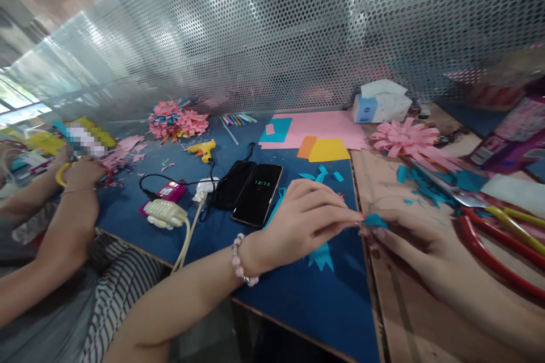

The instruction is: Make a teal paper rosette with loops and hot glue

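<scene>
Over the seam between the blue and brown tabletops, my two hands meet at the fingertips. A small piece of blue paper is pinched between the thumb and fingers of my right hand. My left hand, with a beaded bracelet on its wrist, is closed in a pinch against that paper's left end; what sits in its fingertips is too small to make out. Beneath my left hand lies a blue paper strip with a notched end. Several blue scraps lie just beyond it.
Left of my hands are a phone, a power strip with cables and a yellow glue gun. Large red-handled scissors lie at right, near a pink paper flower. A co-worker's hands hold scissors at far left. Perforated metal panel behind.
</scene>
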Available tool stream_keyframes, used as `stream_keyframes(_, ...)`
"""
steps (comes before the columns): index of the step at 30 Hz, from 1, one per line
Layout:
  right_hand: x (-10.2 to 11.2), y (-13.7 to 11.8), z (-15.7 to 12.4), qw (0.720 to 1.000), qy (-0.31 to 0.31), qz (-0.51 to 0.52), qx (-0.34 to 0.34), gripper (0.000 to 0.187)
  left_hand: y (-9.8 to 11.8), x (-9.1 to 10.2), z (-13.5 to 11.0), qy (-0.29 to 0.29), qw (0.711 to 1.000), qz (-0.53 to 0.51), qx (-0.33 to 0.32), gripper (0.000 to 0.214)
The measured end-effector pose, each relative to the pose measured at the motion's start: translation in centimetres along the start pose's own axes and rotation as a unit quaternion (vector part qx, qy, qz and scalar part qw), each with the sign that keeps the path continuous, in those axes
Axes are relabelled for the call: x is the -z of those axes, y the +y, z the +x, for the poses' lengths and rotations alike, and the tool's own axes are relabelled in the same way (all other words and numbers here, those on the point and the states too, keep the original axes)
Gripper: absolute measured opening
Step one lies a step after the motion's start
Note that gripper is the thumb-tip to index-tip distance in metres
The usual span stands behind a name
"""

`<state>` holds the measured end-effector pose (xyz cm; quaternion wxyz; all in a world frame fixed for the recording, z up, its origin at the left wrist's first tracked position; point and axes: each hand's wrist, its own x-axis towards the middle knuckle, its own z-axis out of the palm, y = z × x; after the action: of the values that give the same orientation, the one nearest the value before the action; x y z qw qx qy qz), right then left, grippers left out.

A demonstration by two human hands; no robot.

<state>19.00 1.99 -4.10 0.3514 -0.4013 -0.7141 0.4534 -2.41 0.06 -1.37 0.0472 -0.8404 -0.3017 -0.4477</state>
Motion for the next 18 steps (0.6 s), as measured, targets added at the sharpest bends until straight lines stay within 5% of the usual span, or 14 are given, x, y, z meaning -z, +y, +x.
stream_keyframes(11,0.4,0.3,0.1,0.999,0.012,-0.05,-0.009,0.027,-0.7,0.2,0.0,-0.012,0.997,0.074,-0.033,0.015)
stream_keyframes(18,0.2,2.0,0.1,0.999,0.011,0.019,-0.039,0.029,-1.1,0.7,0.1,-0.087,0.989,0.109,-0.045,0.014)
